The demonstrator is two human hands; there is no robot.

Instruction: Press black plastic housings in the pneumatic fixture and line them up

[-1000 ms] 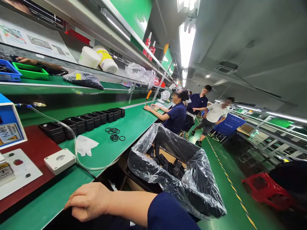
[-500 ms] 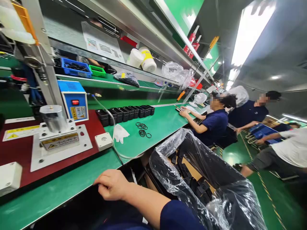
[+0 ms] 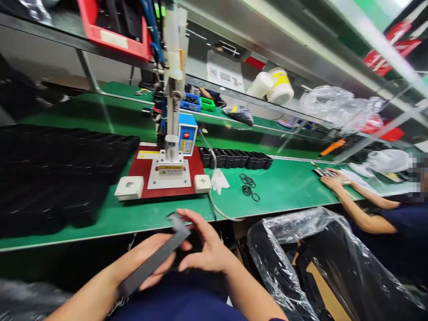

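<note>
In front of my body, my left hand is closed around a dark grey, L-shaped plastic part, which slants up to the right. Its bent upper end is slightly blurred. My right hand is beside that end with thumb and fingers apart; whether a fingertip touches the part I cannot tell. Behind both hands, a press stands on a dark red base on the green bench. A white button box sits at the left of the base and another button box at the right.
Many black housings fill the bench's left side. A row of black boxes, black rings and a white scrap lie right of the press. A plastic-lined bin stands at lower right. A co-worker's hands work farther along.
The view has swung left, bringing the whole press and the black housings into sight. My left hand has appeared holding the L-shaped part. My right hand has left the bench edge and opened.
</note>
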